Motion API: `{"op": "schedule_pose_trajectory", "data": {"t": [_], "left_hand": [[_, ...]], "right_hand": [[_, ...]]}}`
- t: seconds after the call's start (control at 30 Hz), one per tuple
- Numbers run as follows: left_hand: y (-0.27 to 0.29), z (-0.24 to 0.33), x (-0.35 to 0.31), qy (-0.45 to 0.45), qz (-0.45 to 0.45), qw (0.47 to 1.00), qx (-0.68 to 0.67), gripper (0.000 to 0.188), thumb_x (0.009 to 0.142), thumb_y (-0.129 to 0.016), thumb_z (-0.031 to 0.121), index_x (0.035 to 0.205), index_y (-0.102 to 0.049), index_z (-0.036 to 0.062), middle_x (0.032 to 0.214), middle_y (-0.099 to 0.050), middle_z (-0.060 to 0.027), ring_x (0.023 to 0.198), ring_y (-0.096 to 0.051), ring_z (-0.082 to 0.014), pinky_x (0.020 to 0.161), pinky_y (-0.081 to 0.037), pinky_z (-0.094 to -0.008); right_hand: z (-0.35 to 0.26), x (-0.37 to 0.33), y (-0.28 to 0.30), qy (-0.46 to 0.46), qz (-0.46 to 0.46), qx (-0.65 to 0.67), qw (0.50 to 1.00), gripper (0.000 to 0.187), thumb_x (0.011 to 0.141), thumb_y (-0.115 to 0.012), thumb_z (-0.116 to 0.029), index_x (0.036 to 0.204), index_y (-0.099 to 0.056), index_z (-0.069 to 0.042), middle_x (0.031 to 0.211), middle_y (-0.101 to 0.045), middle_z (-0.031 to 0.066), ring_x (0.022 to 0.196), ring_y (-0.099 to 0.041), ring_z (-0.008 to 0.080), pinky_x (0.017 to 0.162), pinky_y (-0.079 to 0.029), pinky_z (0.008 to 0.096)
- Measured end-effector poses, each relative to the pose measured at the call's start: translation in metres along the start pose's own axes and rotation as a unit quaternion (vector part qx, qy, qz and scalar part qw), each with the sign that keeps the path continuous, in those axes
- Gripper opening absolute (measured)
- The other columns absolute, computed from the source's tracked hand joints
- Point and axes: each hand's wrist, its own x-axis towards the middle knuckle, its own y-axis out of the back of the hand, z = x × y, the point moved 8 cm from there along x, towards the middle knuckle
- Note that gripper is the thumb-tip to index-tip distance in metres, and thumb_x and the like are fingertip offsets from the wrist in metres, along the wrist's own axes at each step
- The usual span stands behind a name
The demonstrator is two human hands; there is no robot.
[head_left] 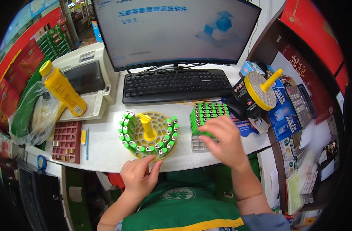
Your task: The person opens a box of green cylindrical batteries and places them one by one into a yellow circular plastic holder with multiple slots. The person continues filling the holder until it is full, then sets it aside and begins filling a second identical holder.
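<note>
Green lighters [212, 111] are standing in a gray tray [198, 145] and yellow stand [148, 131]. Right hand [225, 143] is hovering, fingers parted; left hand [139, 176] is lying by the stand's rim, grip unclear. Steadying the stand is probably keeping lighters upright.

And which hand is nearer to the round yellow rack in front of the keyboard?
Left. The left hand is at the near rim of the round yellow rack; the right hand is farther away, to the rack's right, over the grey grid tray.
</note>
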Motion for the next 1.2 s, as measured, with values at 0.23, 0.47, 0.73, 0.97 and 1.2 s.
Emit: {"op": "schedule_pose_trajectory", "data": {"t": [0.23,0.47,0.73,0.97,1.2], "left_hand": [[-0.083,0.051,0.011,0.028,-0.200,0.956,-0.214,0.036,0.078,-0.073,0.010,0.111,-0.062,0.0028,0.053,-0.051,-0.0049,0.044,-0.050,-0.0175,0.046,-0.040,-0.0297],[-0.157,0.051,0.037,0.025,-0.201,0.972,-0.118,0.031,0.082,-0.068,0.014,0.108,-0.054,0.0028,0.062,-0.059,-0.0130,0.056,-0.061,-0.0309,0.050,-0.047,-0.0402],[-0.138,0.061,0.053,-0.026,-0.092,0.988,-0.117,0.022,0.079,-0.070,0.009,0.098,-0.060,0.0047,0.057,-0.056,-0.0079,0.048,-0.057,-0.0243,0.046,-0.044,-0.0346],[-0.071,0.068,0.035,-0.035,-0.097,0.982,-0.161,0.026,0.077,-0.072,0.012,0.099,-0.060,0.0071,0.058,-0.057,-0.0076,0.049,-0.058,-0.0269,0.046,-0.044,-0.0378],[-0.012,0.015,-0.007,0.035,-0.080,0.992,-0.088,0.025,0.072,-0.075,0.007,0.095,-0.066,0.0090,0.054,-0.054,-0.0023,0.047,-0.054,-0.0202,0.046,-0.040,-0.0316]], "right_hand": [[0.044,-0.013,0.013,-0.058,-0.047,-0.067,0.995,0.022,0.065,-0.077,-0.010,0.083,-0.066,-0.006,0.086,-0.061,0.0069,0.086,-0.056,0.0258,0.070,-0.048,0.0368],[0.052,-0.009,0.008,-0.057,-0.067,-0.045,0.995,0.023,0.065,-0.076,-0.010,0.082,-0.062,-0.005,0.084,-0.057,0.0078,0.084,-0.054,0.0284,0.071,-0.046,0.0380],[0.047,-0.002,0.017,-0.042,-0.053,0.007,0.998,0.021,0.066,-0.076,-0.008,0.081,-0.062,-0.002,0.078,-0.061,0.0082,0.077,-0.058,0.0266,0.066,-0.048,0.0355],[0.004,-0.003,0.026,-0.068,-0.091,0.152,0.982,0.019,0.070,-0.075,-0.010,0.084,-0.065,-0.003,0.078,-0.066,0.0106,0.073,-0.062,0.0288,0.067,-0.050,0.0355],[-0.056,-0.005,-0.034,0.067,-0.114,0.221,0.966,0.021,0.073,-0.073,-0.008,0.092,-0.065,-0.003,0.086,-0.066,0.0093,0.078,-0.063,0.0270,0.070,-0.051,0.0350]]}}
